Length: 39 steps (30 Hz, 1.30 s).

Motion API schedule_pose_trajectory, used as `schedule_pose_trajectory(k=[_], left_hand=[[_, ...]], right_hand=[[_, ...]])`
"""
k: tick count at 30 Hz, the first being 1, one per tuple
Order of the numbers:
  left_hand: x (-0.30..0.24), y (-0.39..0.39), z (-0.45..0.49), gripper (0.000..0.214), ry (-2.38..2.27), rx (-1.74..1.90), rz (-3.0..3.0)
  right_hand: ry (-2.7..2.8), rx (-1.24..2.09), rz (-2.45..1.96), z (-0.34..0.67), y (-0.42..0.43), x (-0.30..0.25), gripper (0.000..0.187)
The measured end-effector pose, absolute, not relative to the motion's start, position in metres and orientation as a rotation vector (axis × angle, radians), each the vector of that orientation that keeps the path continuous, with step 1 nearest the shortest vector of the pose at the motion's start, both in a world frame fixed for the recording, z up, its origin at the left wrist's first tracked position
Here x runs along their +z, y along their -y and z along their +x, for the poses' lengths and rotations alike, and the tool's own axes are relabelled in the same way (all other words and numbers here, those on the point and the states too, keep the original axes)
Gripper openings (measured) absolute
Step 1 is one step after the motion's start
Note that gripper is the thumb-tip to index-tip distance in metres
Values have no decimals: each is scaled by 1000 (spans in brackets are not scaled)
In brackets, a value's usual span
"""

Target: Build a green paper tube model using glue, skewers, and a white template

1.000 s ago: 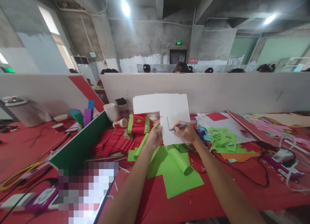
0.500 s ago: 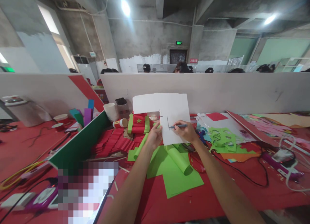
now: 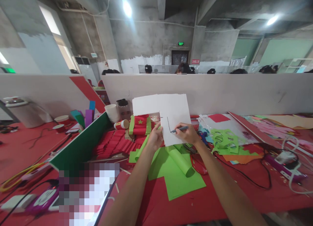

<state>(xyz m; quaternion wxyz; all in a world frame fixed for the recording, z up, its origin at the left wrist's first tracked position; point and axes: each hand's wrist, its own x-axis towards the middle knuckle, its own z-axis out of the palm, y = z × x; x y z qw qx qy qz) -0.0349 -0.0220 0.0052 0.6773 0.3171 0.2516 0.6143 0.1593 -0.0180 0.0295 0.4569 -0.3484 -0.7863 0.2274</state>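
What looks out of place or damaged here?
The black cable curls loosely across the red table near the right-side purple power strip; it looks untidy. The white board at the left hand lacks its lower-left part, but this looks cut rather than torn.

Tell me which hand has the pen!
The right hand: its fingers grip the blue-grey pen, tip against the white sheet. The left hand has no pen; it holds the sheet's left edge.
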Motion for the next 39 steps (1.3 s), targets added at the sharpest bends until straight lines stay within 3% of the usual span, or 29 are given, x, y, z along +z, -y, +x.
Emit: schedule_pose_trajectory(k=[39], left_hand=[[2, 18, -38, 38, -548, 1456, 724]], right_hand=[[2110, 786, -851, 163, 20, 29, 13]])
